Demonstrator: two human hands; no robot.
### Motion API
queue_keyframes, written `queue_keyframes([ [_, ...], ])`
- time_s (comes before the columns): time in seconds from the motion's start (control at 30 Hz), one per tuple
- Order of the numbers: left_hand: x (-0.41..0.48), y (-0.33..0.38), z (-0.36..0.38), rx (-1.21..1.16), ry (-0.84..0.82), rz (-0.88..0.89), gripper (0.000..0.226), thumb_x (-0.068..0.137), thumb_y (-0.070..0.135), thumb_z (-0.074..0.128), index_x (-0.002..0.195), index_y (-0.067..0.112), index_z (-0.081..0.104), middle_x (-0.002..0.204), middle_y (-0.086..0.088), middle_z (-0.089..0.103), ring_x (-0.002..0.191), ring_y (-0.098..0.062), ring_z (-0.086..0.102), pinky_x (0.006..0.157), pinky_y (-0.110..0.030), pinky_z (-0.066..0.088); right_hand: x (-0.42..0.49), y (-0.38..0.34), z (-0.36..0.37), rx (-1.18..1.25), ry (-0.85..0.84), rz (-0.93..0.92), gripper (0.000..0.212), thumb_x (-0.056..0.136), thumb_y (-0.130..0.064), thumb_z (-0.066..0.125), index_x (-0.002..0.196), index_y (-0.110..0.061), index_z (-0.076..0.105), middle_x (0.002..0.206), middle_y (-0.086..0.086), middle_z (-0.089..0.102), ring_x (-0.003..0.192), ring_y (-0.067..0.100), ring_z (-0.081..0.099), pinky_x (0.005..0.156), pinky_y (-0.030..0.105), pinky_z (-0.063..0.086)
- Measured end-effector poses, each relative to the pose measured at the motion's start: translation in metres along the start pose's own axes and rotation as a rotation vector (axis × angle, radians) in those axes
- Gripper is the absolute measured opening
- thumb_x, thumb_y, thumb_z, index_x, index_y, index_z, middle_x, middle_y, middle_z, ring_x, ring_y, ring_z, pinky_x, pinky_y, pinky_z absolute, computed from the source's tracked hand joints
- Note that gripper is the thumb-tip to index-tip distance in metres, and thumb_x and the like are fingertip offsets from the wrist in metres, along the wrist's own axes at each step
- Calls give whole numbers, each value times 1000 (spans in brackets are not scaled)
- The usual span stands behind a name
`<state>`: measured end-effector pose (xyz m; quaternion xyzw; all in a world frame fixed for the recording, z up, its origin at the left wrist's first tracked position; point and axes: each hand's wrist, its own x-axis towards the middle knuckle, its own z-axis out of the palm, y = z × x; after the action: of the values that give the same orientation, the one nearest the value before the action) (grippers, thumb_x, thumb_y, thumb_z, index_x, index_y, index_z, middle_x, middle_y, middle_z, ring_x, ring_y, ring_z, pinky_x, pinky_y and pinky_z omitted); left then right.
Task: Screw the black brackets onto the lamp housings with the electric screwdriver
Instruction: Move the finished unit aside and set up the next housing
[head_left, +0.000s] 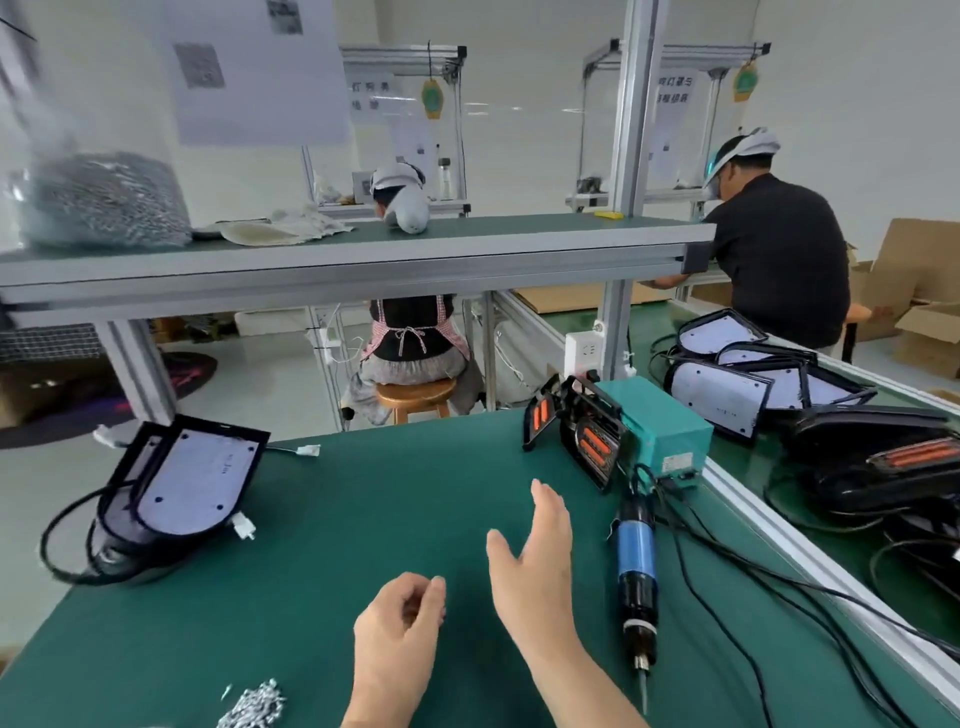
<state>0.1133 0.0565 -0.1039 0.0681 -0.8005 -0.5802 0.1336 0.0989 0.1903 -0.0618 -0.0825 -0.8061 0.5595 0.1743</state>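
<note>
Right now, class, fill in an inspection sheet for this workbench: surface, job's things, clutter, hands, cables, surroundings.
Surface: green mat covers the bench.
Job's things: lamp housing at left; black brackets against the teal power box; electric screwdriver lying flat at right; loose screws at the near edge.
Clutter: nothing seen.
Hands: left hand curled, contents unclear; right hand open, beside the screwdriver.
Cables: black loop by the housing; screwdriver cable trails right.
Surroundings: stacked housings on the right bench; bag of screws on the shelf; person in black and seated person at other benches.
</note>
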Motion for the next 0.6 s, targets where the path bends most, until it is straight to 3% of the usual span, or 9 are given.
queue_keyframes([
  [0.17, 0, 1, -2, 16, -22, 14, 27, 93, 22, 64, 68, 11, 64, 71, -8, 68, 74, -26, 65, 74, -37, 55, -14, 13, 29, -69, -85, 48, 72, 99, -12, 57, 160, -14, 17, 168, 1, 15, 156, 17, 7, 126, 37, 14],
  [0.3, -1, 3, -2, 38, -15, 43, 27, 91, 21, 66, 66, 14, 63, 66, -2, 64, 63, -10, 56, 63, -21, 47, -15, 25, 35, -244, -153, -39, 73, 99, -16, 58, 160, -13, 17, 168, 3, 15, 156, 19, 4, 125, 35, 14],
  [0.43, -1, 3, -1, 59, -7, 47, 21, 90, 19, 65, 71, 12, 63, 70, 1, 64, 63, -4, 52, 65, -20, 46, -14, 29, 37, -351, -222, -78, 56, 99, -22, 58, 151, -20, 40, 160, -4, 33, 150, 15, 24, 120, 33, 24],
  [0.6, 5, 5, -8, 79, -40, -1, 15, 88, 17, 60, 76, 13, 66, 74, 1, 67, 70, -14, 60, 69, -24, 50, -9, 30, 38, -436, -240, -96, 34, 93, -16, 66, 127, -20, 66, 144, -3, 54, 138, 18, 43, 114, 34, 28],
])
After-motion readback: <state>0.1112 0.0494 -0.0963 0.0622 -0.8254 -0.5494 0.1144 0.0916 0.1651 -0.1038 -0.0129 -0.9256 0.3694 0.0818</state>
